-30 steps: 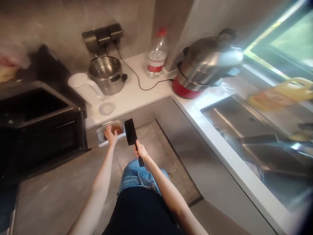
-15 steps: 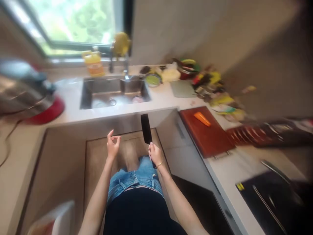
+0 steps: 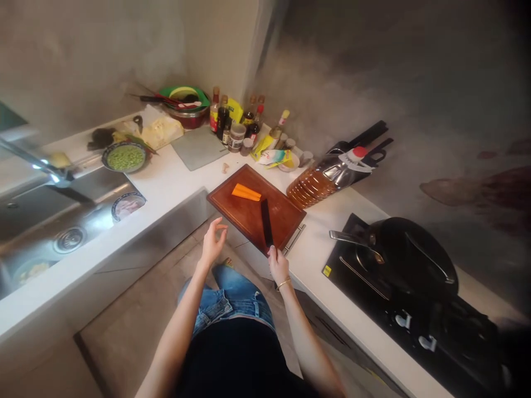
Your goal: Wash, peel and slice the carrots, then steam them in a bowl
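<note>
My right hand is closed round the handle of a kitchen knife with a dark blade. The blade points away from me, over the brown wooden cutting board. Pieces of carrot lie on the board, just beyond the blade's tip. My left hand hovers in front of the board's near left edge, fingers loosely bent and apart, with nothing in them.
To the left is a sink with a bowl of meat. A bowl of green peas stands beside it. Behind the board are sauce bottles and a large oil bottle. A black wok sits on the stove at right.
My view and body have turned right, from the sink towards the cutting board and stove. The knife, still in my right hand, has come from in front of the sink to over the board.
</note>
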{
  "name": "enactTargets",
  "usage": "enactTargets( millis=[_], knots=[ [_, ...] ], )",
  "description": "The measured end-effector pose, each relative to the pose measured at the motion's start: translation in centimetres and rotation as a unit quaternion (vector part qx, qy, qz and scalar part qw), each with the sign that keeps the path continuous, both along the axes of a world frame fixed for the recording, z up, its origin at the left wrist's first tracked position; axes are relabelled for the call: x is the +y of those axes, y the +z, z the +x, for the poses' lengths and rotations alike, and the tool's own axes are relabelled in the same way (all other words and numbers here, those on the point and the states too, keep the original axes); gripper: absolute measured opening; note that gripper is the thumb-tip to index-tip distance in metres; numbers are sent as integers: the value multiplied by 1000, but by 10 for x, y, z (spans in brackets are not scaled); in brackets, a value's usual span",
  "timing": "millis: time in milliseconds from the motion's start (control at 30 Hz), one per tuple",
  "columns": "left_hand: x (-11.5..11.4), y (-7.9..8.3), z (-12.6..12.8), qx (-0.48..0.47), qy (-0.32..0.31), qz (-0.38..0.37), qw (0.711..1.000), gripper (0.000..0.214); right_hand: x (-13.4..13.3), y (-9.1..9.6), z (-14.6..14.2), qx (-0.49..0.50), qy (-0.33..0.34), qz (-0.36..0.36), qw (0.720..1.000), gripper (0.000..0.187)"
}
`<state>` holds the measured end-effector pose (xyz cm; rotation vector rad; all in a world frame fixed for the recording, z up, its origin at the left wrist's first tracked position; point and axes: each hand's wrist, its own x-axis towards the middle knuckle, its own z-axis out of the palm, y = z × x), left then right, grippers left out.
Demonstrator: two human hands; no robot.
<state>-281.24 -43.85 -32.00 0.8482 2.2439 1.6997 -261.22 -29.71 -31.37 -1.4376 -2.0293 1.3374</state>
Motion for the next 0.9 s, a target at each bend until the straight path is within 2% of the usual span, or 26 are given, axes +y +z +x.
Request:
enactTargets(
  millis=[167,267,433,600,700,800,900],
  knots=[
    [47,-8,-35,67,-40,-54,995,37,29,-6,-11,-53,-13,42,998,75],
    [79,-12,-65,152,-103,-104,977,36,35,-11,-17,-88,-25,39,995,78],
    [148,-18,-115,291,-266,-184,900,45,40,-14,-34,-146,-86,19,985,81],
    [208,-26,-149,358,-387,-213,822,60,37,-16,-63,-167,-160,8,973,81],
    [224,-35,-158,361,-436,-233,791,59,32,-18,-78,-180,-186,5,966,80],
    [228,-43,-164,359,-454,-246,777,56,26,-21,-88,-187,-215,11,958,82],
    [231,-48,-175,368,-485,-220,762,53,24,-23,-91,-193,-218,4,957,80]
  ],
)
